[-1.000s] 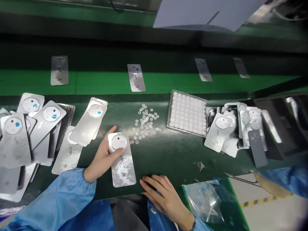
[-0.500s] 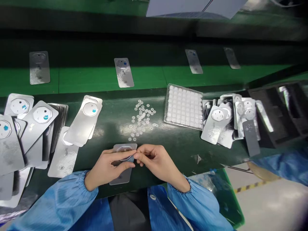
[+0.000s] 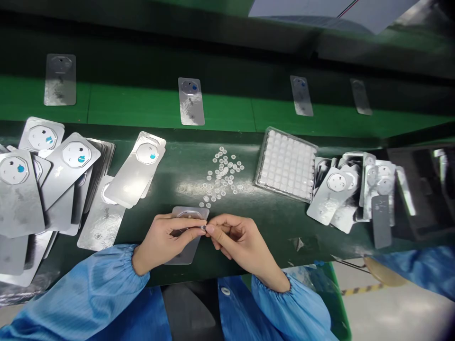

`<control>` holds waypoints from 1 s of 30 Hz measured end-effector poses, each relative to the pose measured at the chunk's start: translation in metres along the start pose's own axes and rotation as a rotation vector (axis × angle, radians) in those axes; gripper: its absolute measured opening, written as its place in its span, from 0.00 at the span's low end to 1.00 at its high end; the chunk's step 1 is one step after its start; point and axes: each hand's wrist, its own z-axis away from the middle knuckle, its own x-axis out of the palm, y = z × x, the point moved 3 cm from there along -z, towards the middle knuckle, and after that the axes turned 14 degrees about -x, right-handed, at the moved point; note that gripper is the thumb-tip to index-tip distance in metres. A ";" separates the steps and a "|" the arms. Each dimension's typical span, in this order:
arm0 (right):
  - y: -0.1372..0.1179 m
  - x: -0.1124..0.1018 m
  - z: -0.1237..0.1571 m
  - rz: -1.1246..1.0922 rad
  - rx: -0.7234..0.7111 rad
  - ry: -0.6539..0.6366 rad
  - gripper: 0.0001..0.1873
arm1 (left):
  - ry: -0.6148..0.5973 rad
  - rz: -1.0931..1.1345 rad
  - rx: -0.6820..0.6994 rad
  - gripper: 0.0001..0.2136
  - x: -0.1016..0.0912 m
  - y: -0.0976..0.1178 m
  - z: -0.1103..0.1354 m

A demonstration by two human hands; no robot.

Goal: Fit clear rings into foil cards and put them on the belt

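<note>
Thumb and forefinger of my left hand [image 3: 170, 239] pinch together at their tips on a tiny dark round piece [image 3: 203, 228], too small to name. My right hand [image 3: 240, 241] is closed too, its thumb and forefinger meeting at the same piece; whether it grips anything else is hidden. Beneath my left hand lies a silver metal plate [image 3: 185, 258] with an octagonal window near its top, partly covered by the fingers. Just beyond the plate, several small clear round discs [image 3: 225, 170] are scattered on the dark green table [image 3: 170, 175].
Right of the discs sits a clear tray [image 3: 286, 163] with rows of white round pieces. Metal plates are heaped at left [image 3: 21, 203] and at right [image 3: 327, 203], beside a black box [image 3: 415, 189]. More plates lie on the green belt [image 3: 220, 111]. Another person's blue sleeve [image 3: 423, 270] shows at right.
The view has shifted, moving the table items rightward in it. My left thumb and forefinger, apart before, have closed together on the tiny dark piece, while my right fingertips stay beside them.
</note>
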 end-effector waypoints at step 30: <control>0.007 0.002 -0.021 -0.112 -0.013 0.020 0.23 | -0.024 0.292 -0.459 0.22 -0.005 -0.010 -0.005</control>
